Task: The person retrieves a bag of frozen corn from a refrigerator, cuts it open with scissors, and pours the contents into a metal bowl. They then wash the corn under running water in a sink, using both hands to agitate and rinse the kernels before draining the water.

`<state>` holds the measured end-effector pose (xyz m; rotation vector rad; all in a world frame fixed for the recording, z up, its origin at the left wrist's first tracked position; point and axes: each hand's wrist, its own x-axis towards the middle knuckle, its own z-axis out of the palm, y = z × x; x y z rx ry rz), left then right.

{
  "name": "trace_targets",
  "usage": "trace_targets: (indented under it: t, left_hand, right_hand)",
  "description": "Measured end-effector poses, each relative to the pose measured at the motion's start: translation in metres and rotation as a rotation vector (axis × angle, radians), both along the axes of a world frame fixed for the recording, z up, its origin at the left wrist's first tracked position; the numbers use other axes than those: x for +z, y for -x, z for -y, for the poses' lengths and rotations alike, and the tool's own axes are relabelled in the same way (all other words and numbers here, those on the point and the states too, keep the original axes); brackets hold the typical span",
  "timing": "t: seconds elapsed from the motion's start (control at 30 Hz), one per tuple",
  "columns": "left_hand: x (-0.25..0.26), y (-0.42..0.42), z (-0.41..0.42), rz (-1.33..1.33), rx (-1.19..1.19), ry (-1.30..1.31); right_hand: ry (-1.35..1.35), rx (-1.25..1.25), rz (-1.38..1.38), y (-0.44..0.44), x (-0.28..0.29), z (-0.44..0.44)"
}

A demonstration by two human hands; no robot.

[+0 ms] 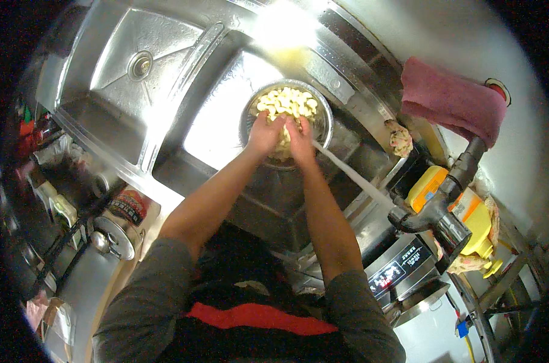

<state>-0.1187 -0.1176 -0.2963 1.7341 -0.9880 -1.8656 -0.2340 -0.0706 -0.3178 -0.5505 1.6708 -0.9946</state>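
Observation:
A round stainless steel bowl (pixel 330 119) sits in the right-hand basin of a metal double sink (pixel 202 170). Pale yellow, cut food pieces (pixel 287 100) fill its far side, and more lie lower down near my wrists. Both my hands are over the bowl, close together, with fingers among the pieces. My left hand (pixel 266 130) is at the left and my right hand (pixel 299 136) at the right; some pieces show between them, but whether either grips any is unclear. A stream of water (pixel 354 174) runs from the faucet (pixel 406 220) towards my right wrist.
The other basin (pixel 116 113) lies left, beyond a divider. A pink cloth (pixel 453 97) hangs over a pipe at the right. Below it stand a yellow bottle (pixel 478 231) and an appliance with a lit panel (pixel 394 272). A lidded metal pot (pixel 116 236) is at the lower left.

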Motion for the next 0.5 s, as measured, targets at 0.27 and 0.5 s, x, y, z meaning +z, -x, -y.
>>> trace_targets:
  t: [0.27,0.5]
  left_hand:
    - [0.039,-0.003,-0.005,0.190,0.034,-0.015]
    - [-0.057,0.017,-0.023,0.072,0.051,-0.010]
  right_hand:
    - [-0.262,0.029,0.002,0.040,-0.071,-0.028]
    - [-0.114,-0.048,0.212,0.017,-0.008,-0.024]
